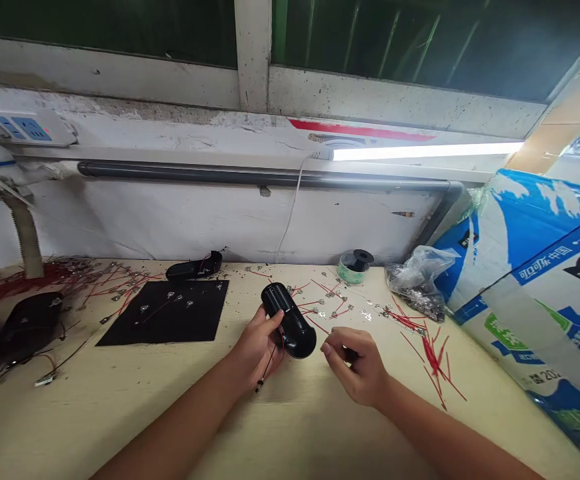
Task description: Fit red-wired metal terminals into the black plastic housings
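Observation:
My left hand [260,350] is wrapped round a black plastic housing [290,320], long and rounded, with its thumb across the glossy face. Red and black wires [269,368] hang from the housing below that hand, ending in a small dark connector. Just to the right of the housing, apart from it, is my right hand [355,363], with thumb and forefinger pinched together. A red wire [319,325] runs towards those fingertips, but whether they grip it I cannot make out. Something dark shows partly inside the curled fingers.
A black mat [170,327] bears small metal pieces. Similar black housings [194,267] lie behind it and at far left. Red wires [435,360] are scattered at right, near a plastic bag [420,273] of metal parts. A tape roll [351,268] and large carton [535,280] stand behind.

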The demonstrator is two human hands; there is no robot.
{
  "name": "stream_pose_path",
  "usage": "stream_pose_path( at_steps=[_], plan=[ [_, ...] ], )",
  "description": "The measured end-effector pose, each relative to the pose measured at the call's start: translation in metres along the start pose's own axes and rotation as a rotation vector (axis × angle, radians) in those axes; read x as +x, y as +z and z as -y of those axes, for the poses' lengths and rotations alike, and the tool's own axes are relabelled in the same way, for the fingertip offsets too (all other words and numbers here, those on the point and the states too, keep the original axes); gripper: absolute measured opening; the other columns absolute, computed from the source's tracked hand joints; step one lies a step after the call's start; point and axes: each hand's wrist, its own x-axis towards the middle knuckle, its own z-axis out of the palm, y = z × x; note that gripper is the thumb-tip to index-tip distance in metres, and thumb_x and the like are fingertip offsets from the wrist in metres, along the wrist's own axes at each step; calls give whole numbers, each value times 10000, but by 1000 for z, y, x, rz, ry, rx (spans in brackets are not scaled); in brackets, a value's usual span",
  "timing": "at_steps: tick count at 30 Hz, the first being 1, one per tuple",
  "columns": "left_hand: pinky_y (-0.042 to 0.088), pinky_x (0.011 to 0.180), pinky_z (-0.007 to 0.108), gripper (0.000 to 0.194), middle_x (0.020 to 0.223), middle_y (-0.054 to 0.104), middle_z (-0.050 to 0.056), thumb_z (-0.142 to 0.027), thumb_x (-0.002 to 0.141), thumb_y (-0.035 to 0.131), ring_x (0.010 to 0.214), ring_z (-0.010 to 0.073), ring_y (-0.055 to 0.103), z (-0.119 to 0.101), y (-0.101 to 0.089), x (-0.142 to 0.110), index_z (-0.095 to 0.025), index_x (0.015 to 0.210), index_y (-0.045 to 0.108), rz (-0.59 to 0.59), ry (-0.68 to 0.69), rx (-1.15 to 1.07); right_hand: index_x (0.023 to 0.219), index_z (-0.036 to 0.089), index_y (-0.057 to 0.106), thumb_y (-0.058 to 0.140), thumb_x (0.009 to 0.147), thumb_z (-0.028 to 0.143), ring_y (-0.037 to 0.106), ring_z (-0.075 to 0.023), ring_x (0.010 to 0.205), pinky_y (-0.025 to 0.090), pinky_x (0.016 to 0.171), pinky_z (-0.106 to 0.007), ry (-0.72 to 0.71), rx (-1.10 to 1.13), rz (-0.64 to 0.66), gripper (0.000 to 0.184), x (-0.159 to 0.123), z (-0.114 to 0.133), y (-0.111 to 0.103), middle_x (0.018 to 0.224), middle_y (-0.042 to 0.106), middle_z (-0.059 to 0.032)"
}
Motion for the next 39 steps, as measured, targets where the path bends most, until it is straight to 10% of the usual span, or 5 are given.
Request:
stream_pose_path(
  at_steps=[19, 31, 39],
  plan=[
    [527, 636, 269, 499, 902, 661, 35, -301, 776, 806, 699, 146, 644, 3, -1, 2, -221, 1194, 546, 5, 21, 96, 638, 175, 561, 564, 927, 374, 373, -116, 511, 317, 485, -256, 289, -111, -213, 350, 13, -27, -21, 540, 435, 22],
    [518, 596, 263, 535, 917, 664, 42, -340, 774, 807, 685, 150, 638, 2, -6, 5, -208, 1209, 526, -41, 60, 156, 1064, 248, 722, 673, 842, 378, 500, -149, 591, 349, 576, -266, 323, -481, 363, 262, 16, -34, -39, 646, 551, 23],
    [544, 654, 302, 467, 932, 675, 57, -329, 829, 748, 696, 161, 643, -2, -9, 6, -228, 1243, 557, -25, -10, 117, 1056, 237, 776, 710, 830, 372, 550, -163, 609, 397, 573, -280, 352, -342, 420, 272, 15, -42, -50, 711, 639, -18]
  ],
)
